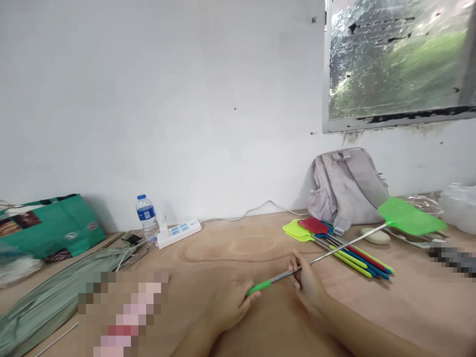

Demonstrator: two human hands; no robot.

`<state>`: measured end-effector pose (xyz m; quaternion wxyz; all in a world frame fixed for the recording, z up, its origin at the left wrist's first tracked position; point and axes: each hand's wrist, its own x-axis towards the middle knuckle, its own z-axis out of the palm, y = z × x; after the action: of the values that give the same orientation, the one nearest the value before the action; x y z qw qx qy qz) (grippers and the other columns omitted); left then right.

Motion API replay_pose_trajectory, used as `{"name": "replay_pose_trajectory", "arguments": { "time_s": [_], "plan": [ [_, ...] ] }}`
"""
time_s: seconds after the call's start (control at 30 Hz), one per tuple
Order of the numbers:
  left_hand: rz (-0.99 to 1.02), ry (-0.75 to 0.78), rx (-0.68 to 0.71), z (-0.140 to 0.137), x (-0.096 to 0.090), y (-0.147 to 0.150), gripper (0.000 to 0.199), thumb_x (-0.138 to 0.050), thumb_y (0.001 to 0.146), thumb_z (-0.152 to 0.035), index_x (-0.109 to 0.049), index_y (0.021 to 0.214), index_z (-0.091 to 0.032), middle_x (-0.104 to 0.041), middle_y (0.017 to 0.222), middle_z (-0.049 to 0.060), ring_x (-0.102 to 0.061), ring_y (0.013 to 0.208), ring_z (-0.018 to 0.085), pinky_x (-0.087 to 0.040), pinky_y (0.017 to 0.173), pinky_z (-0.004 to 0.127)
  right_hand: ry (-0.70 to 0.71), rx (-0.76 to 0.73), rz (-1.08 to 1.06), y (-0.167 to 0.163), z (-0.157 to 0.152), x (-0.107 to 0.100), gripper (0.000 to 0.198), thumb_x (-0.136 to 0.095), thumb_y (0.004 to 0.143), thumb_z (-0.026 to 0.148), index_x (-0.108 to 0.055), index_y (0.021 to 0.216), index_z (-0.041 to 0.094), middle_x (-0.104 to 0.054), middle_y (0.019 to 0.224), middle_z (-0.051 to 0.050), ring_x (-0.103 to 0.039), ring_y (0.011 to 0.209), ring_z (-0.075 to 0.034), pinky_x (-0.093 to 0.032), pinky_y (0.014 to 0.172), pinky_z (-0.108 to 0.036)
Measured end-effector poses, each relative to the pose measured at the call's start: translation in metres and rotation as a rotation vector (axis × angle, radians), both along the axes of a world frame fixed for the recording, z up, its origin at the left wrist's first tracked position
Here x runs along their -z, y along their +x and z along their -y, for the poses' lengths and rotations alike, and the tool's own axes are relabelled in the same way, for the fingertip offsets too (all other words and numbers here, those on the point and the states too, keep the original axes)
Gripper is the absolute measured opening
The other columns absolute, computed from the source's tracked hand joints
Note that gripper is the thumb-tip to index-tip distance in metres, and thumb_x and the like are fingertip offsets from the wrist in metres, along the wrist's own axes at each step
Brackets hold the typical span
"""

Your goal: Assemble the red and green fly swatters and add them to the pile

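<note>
A green fly swatter [411, 216] with a long metal rod stretches from lower centre up to the right. My left hand [232, 303] is closed around its green handle. Further along, my right hand [303, 277] has its fingers curled round the metal rod. The swatter's flat head is raised at the far right, in front of the backpack. Behind the rod, a pile of fly swatters [353, 255] with yellow, red and blue heads and handles lies on the wooden table [230, 248].
A grey backpack [347, 183] leans against the wall. Left of centre stand a water bottle [146, 215] and a white power strip [180, 233] with a cable. A green bag [74, 223] and a grey-green cloth [63, 287] lie at left. At right is a white rounded object [375, 236].
</note>
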<state>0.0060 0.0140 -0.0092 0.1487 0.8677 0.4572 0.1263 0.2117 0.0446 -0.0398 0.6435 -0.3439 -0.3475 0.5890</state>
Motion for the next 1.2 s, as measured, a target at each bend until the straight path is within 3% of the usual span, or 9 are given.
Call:
{"name": "replay_pose_trajectory", "arguments": {
  "time_s": [0.17,0.3,0.43,0.67,0.97,1.2],
  "plan": [
    [0.087,-0.108,0.014,0.006,-0.011,-0.010,0.045,-0.021,0.087,-0.051,-0.048,0.070,-0.020,-0.052,0.069,0.000,-0.047,0.066,0.015,-0.030,0.060,0.025,-0.081,0.027,0.035,0.027,-0.009,-0.013,0.045,-0.046,0.073,0.052,-0.028,0.044,0.022,-0.042,0.040,0.004,-0.017,0.026,-0.003,-0.013,0.028,-0.021],
    [0.189,-0.227,0.018,0.007,-0.021,-0.020,0.045,-0.023,0.086,-0.052,-0.046,0.066,-0.019,-0.045,0.065,-0.003,-0.043,0.063,0.013,-0.031,0.058,0.022,0.034,0.041,-0.059,0.058,-0.018,-0.031,0.048,-0.053,0.071,0.050,-0.026,0.043,0.021,-0.036,0.036,0.006,-0.019,0.025,-0.004,-0.015,0.026,-0.020],
    [0.153,-0.241,-0.011,0.002,-0.031,-0.034,0.047,-0.024,0.085,-0.056,-0.051,0.073,-0.019,-0.050,0.071,-0.002,-0.045,0.069,0.014,-0.033,0.063,0.022,0.097,0.095,-0.244,0.082,-0.020,-0.044,0.049,-0.055,0.075,0.042,-0.027,0.042,0.020,-0.036,0.034,0.006,-0.022,0.023,-0.003,-0.016,0.023,-0.019],
    [0.055,-0.050,-0.032,0.001,-0.042,-0.043,0.049,-0.021,0.086,-0.054,-0.057,0.085,-0.021,-0.059,0.078,-0.001,-0.050,0.073,0.015,-0.038,0.068,0.025,0.156,0.117,-0.403,0.112,-0.022,-0.055,0.050,-0.044,0.084,0.038,-0.028,0.041,0.018,-0.038,0.032,0.006,-0.026,0.022,-0.004,-0.023,0.023,-0.019],
    [-0.207,0.319,-0.021,-0.001,-0.052,-0.052,0.039,-0.022,0.090,-0.043,-0.057,0.093,-0.025,-0.065,0.090,0.001,-0.056,0.083,0.018,-0.034,0.076,0.031,0.089,0.126,-0.324,0.110,-0.032,-0.043,0.046,-0.048,0.081,0.034,-0.029,0.043,0.018,-0.040,0.034,0.006,-0.025,0.023,-0.003,-0.020,0.023,-0.017],
    [-0.387,0.563,0.006,-0.005,-0.049,-0.055,0.034,-0.026,0.091,-0.038,-0.055,0.084,-0.021,-0.063,0.074,0.001,-0.055,0.069,0.017,-0.029,0.070,0.032,0.093,0.133,-0.294,0.116,-0.036,-0.040,0.044,-0.050,0.080,0.035,-0.029,0.045,0.018,-0.042,0.036,0.006,-0.024,0.023,-0.002,-0.021,0.024,-0.016]
  ]
}}
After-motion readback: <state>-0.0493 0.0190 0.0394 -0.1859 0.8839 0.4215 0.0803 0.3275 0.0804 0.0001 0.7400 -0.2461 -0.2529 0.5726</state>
